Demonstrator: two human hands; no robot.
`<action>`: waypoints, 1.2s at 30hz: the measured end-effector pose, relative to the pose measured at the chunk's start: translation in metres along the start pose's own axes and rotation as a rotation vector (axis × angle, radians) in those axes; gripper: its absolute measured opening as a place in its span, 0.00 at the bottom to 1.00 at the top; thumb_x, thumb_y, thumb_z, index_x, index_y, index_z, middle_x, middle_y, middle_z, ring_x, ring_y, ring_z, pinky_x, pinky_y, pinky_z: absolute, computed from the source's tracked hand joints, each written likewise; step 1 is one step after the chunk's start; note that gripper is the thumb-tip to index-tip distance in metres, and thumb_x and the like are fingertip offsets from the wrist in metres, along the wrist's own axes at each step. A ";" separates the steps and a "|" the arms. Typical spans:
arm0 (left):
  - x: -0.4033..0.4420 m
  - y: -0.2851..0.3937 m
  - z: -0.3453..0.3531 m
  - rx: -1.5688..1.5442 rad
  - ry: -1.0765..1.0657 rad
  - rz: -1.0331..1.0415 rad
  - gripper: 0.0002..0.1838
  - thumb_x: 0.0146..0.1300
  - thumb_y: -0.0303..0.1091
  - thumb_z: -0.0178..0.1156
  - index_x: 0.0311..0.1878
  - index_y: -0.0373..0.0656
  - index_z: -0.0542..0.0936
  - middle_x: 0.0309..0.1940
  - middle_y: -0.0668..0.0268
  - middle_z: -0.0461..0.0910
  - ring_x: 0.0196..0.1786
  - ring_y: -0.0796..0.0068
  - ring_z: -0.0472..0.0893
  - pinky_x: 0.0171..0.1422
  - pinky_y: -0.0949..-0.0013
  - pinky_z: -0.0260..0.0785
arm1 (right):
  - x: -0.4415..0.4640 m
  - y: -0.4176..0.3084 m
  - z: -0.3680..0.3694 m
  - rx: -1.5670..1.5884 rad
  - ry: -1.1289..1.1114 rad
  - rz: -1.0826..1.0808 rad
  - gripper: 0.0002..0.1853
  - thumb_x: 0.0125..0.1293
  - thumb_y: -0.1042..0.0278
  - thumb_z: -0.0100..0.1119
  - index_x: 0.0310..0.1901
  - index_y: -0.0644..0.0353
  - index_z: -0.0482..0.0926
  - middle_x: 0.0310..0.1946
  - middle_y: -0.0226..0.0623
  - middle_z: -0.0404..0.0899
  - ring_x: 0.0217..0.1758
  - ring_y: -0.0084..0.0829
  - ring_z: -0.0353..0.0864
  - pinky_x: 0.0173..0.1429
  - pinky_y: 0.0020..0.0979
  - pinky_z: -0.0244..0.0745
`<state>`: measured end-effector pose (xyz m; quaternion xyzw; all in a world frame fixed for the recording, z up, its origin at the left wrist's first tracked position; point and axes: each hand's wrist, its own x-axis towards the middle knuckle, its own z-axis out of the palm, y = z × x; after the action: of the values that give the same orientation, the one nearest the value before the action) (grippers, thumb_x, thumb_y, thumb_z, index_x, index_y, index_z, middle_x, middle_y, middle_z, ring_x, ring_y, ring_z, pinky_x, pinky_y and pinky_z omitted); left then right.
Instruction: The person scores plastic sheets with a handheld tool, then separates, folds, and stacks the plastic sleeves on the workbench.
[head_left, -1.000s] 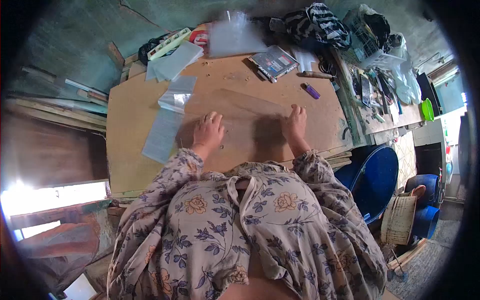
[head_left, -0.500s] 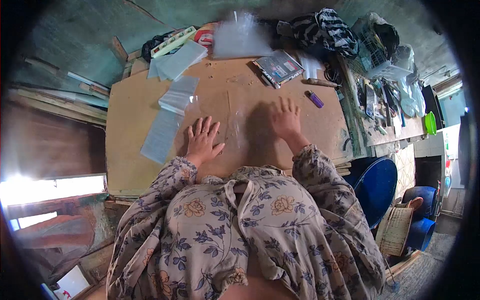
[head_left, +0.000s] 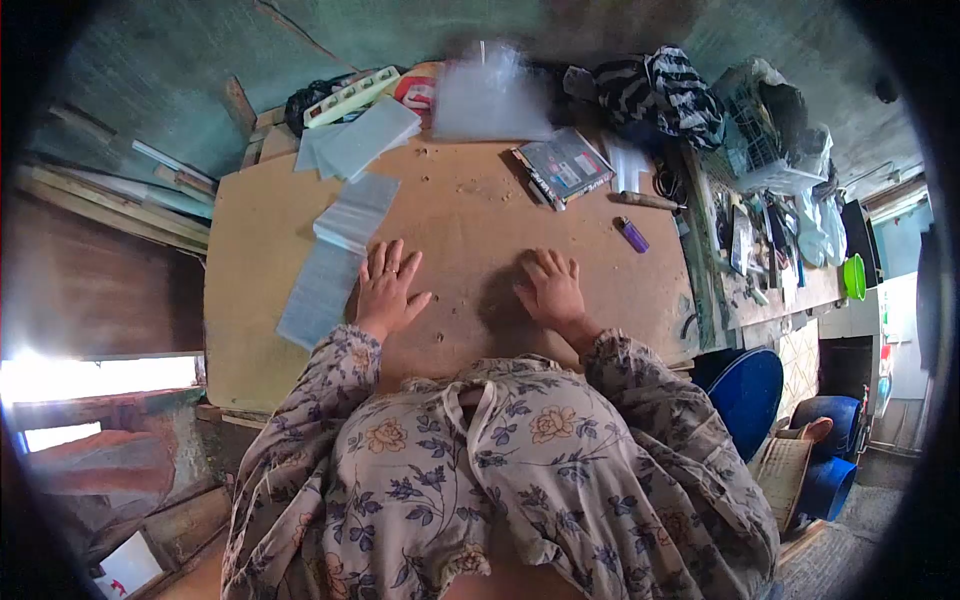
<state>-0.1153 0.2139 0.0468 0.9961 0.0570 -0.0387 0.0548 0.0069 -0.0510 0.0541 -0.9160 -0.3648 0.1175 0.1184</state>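
Note:
My left hand (head_left: 388,297) rests on the brown board tabletop (head_left: 460,330), fingers spread and holding nothing. Just left of it lie clear plastic sheets (head_left: 318,290) in an overlapping row that runs up the table. My right hand (head_left: 553,292) is over the board's right half, fingers apart and nothing in them. A shadow falls to its left; whether the palm touches the board I cannot tell. Farther right lies a purple lighter (head_left: 633,236). Beyond that hand is a dark flat packet (head_left: 567,165) with printed edges.
More plastic sheets (head_left: 362,138) and a stack of clear bags (head_left: 492,100) are at the back. A power strip (head_left: 350,97) lies behind them. A wooden-handled tool (head_left: 648,200) is near the right edge. A cluttered side shelf and a blue barrel (head_left: 742,400) stand to the right.
My right hand has moved down and slightly left, nearer my body. Glossy streaks that showed on the board between my hands are no longer visible. The view has shifted slightly.

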 end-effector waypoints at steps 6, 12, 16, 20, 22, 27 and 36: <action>-0.002 0.003 -0.005 0.017 0.012 0.028 0.36 0.54 0.54 0.53 0.65 0.52 0.58 0.67 0.58 0.47 0.69 0.54 0.46 0.67 0.46 0.38 | 0.122 -0.013 -0.003 -0.066 0.069 -0.122 0.23 0.59 0.53 0.48 0.57 0.46 0.67 0.61 0.45 0.58 0.65 0.47 0.53 0.64 0.46 0.52; 0.002 0.005 -0.010 0.004 -0.009 0.032 0.36 0.52 0.52 0.57 0.64 0.53 0.60 0.66 0.58 0.49 0.69 0.54 0.46 0.68 0.48 0.39 | 0.161 -0.005 0.010 0.006 0.077 0.032 0.18 0.60 0.58 0.49 0.51 0.50 0.73 0.53 0.42 0.70 0.58 0.39 0.67 0.58 0.42 0.63; 0.003 0.002 -0.010 0.002 0.009 0.060 0.36 0.51 0.51 0.58 0.63 0.50 0.60 0.66 0.57 0.51 0.68 0.53 0.47 0.67 0.48 0.39 | 0.171 0.018 -0.002 0.705 0.611 0.123 0.16 0.55 0.70 0.56 0.47 0.56 0.73 0.28 0.42 0.80 0.32 0.37 0.80 0.37 0.33 0.73; 0.001 0.006 -0.008 -0.003 0.067 0.079 0.36 0.49 0.48 0.59 0.62 0.48 0.61 0.65 0.56 0.53 0.67 0.52 0.49 0.66 0.48 0.39 | 0.144 0.078 -0.005 0.505 0.496 0.203 0.18 0.51 0.67 0.61 0.45 0.56 0.72 0.20 0.41 0.75 0.25 0.31 0.77 0.32 0.33 0.71; 0.003 0.008 -0.007 -0.005 0.074 0.103 0.36 0.49 0.47 0.59 0.62 0.48 0.61 0.65 0.56 0.53 0.67 0.52 0.49 0.66 0.48 0.39 | 0.131 0.143 -0.005 0.716 0.662 0.452 0.16 0.49 0.70 0.61 0.43 0.54 0.73 0.23 0.42 0.76 0.27 0.31 0.77 0.34 0.34 0.71; 0.002 0.005 -0.004 0.020 0.026 0.068 0.37 0.49 0.45 0.59 0.63 0.49 0.59 0.66 0.57 0.50 0.68 0.52 0.48 0.67 0.48 0.38 | 0.098 0.219 -0.056 0.258 0.638 0.628 0.11 0.53 0.68 0.53 0.40 0.55 0.78 0.32 0.44 0.79 0.36 0.41 0.79 0.43 0.37 0.72; 0.005 0.009 -0.010 0.013 -0.032 0.041 0.37 0.50 0.46 0.57 0.64 0.50 0.58 0.67 0.57 0.47 0.68 0.51 0.47 0.68 0.48 0.36 | 0.112 0.211 -0.068 -0.021 0.261 0.760 0.27 0.46 0.43 0.60 0.39 0.59 0.80 0.45 0.44 0.75 0.55 0.48 0.68 0.57 0.45 0.63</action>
<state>-0.1090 0.2068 0.0575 0.9967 0.0355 -0.0538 0.0498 0.2414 -0.1309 0.0406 -0.9941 0.0171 0.0321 0.1026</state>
